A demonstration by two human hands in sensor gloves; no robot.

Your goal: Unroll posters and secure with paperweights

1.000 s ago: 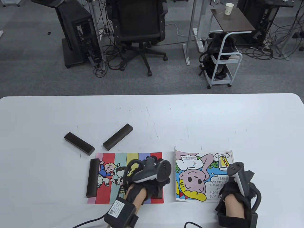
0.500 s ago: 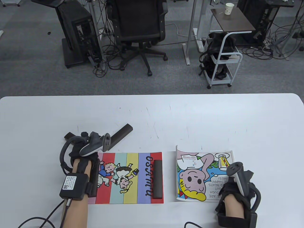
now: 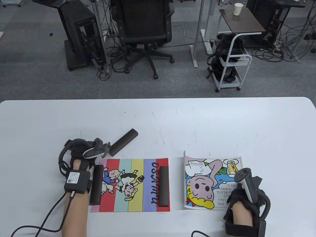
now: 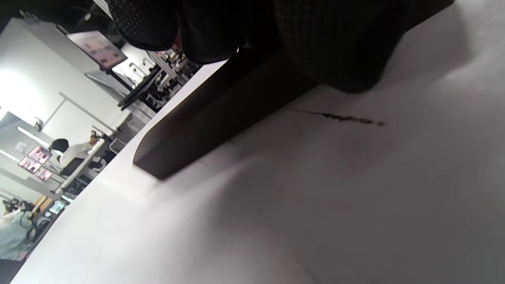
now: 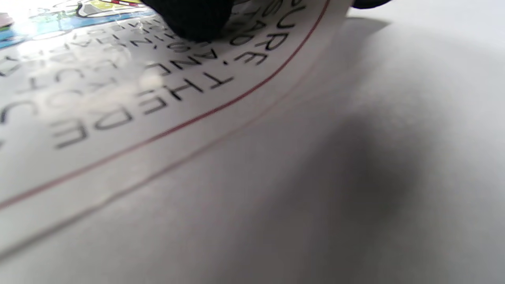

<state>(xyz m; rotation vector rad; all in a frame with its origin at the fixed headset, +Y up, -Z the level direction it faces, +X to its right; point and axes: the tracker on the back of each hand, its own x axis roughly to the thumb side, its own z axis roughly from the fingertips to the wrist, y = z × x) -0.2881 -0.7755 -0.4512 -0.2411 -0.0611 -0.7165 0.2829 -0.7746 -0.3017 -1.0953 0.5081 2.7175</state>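
The striped poster [image 3: 130, 185] lies flat under two dark paperweight bars, one on its left edge [image 3: 96, 184] and one on its right edge [image 3: 164, 186]. My left hand [image 3: 82, 149] sits behind the poster's left corner and grips a third paperweight [image 4: 205, 130], which still lies on the table; the hand hides it in the table view. A fourth paperweight [image 3: 122, 145] lies loose to the right of that hand. My right hand [image 3: 238, 188] presses on the right edge of the cartoon poster [image 3: 209, 184], one fingertip [image 5: 189, 17] on the paper. That poster's left edge curls up.
The white table [image 3: 222, 128] stretches bare behind both posters. An office chair [image 3: 144, 27] and a white cart [image 3: 230, 64] stand on the floor beyond the table's far edge.
My left hand left the striped poster's right bar, moved up-left to the loose paperweight behind the poster, and settled on it. My right hand stayed on the cartoon poster.
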